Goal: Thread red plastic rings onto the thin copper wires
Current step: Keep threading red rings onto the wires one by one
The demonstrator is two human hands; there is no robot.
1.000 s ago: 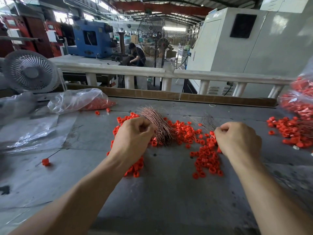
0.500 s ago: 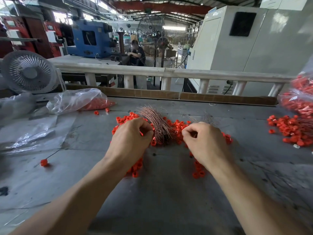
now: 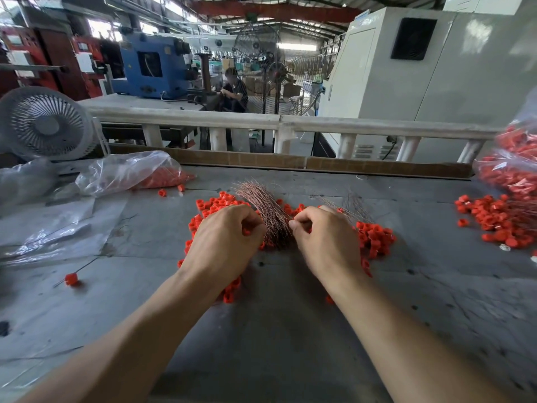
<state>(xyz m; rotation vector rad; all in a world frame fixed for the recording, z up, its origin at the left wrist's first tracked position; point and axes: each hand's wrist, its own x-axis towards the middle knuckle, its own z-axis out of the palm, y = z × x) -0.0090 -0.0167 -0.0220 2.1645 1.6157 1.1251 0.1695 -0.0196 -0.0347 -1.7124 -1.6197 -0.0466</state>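
Note:
A bundle of thin copper wires (image 3: 266, 206) lies on the grey table (image 3: 276, 330), fanned out over a heap of red plastic rings (image 3: 373, 235). My left hand (image 3: 225, 242) sits just left of the bundle with fingers curled and a red ring pinched at its fingertips. My right hand (image 3: 324, 239) is just right of the bundle, its thumb and forefinger pinched at the wires' edge. What it pinches is too thin to make out. Both hands cover part of the ring heap.
A second pile of red rings (image 3: 494, 219) with wires lies at the right, below a clear bag of rings (image 3: 511, 167). Another bag (image 3: 128, 173) and plastic sheets lie at the left. A single ring on a wire (image 3: 71, 279) lies apart. A white fan (image 3: 43, 123) stands back left.
My right hand has moved left from the rings at the right to the edge of the wire bundle. My left hand has stayed beside the bundle.

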